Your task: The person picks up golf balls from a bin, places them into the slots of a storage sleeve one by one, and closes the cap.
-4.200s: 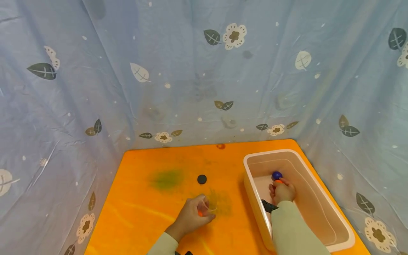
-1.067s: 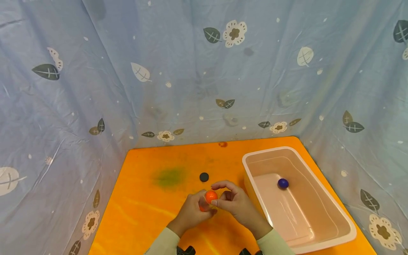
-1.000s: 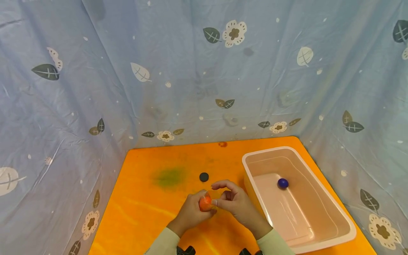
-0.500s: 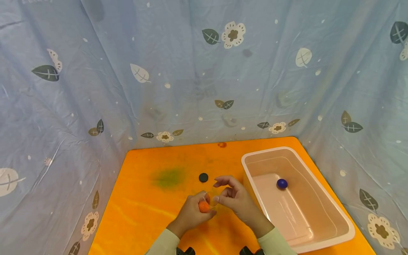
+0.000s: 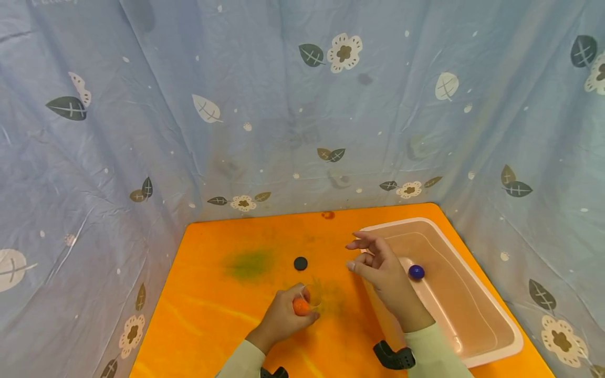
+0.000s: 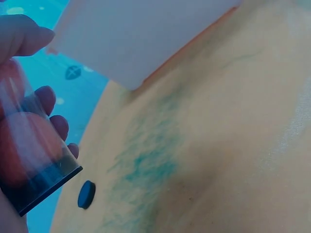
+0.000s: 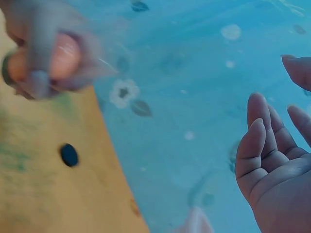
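My left hand (image 5: 282, 318) grips a clear plastic cylinder (image 6: 46, 179) with a dark base, its mouth tipped away from the base end. Inside it sits an orange ball (image 6: 29, 145), and a second orange ball (image 6: 10, 80) shows behind the plastic nearer the mouth. My right hand (image 5: 385, 268) is raised over the left rim of the pale pink bin (image 5: 503, 349), fingers loosely bent and holding nothing. On the bin's floor lies a blue ball (image 5: 416, 272). Just beyond my left hand, a round black disc (image 5: 300, 263) lies on the table.
The table (image 5: 208, 294) has an orange top with a green stain and dark smudges. Blue patterned curtain (image 5: 264, 105) encloses it at the back and both sides. The bin's tall wall stands along the table's right side.
My right hand first brought an orange ball from the bin to the cylinder, and the ball dropped inside. Since then that hand has moved right, back over the bin's edge. My left hand keeps its place.
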### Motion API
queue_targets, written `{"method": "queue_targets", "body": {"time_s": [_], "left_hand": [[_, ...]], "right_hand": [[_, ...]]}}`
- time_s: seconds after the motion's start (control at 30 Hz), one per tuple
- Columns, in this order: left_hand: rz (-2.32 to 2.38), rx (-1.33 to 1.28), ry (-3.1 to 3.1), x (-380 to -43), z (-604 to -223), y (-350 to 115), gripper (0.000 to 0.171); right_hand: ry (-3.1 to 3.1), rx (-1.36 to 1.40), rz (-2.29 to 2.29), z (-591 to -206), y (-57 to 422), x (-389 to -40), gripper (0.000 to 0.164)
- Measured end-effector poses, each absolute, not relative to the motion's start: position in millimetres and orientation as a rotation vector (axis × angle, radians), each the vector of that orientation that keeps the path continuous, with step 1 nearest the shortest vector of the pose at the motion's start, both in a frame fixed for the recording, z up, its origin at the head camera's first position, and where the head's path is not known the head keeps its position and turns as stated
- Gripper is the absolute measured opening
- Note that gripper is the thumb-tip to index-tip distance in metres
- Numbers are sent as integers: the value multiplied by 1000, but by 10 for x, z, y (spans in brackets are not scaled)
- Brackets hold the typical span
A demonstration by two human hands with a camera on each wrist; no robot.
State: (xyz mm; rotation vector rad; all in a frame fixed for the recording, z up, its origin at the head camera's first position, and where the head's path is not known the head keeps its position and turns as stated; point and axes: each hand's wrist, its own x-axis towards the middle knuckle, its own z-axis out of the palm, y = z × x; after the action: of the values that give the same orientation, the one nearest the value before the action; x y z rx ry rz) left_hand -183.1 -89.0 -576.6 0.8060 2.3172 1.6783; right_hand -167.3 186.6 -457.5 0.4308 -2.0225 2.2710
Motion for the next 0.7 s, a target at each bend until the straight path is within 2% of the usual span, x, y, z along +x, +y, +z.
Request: {"method": "queue_targets", "body": {"time_s": [0.27,0.7], "left_hand": [[1672,790,2321,-1825,-5755,-919,28],[1683,801,2321,-1827,-5763,-954,27]], "right_hand": [[-1995,263,2106,-4498,2330,-1792,55],[-2149,-181,1875,-4749,2817,-1991,65]]}}
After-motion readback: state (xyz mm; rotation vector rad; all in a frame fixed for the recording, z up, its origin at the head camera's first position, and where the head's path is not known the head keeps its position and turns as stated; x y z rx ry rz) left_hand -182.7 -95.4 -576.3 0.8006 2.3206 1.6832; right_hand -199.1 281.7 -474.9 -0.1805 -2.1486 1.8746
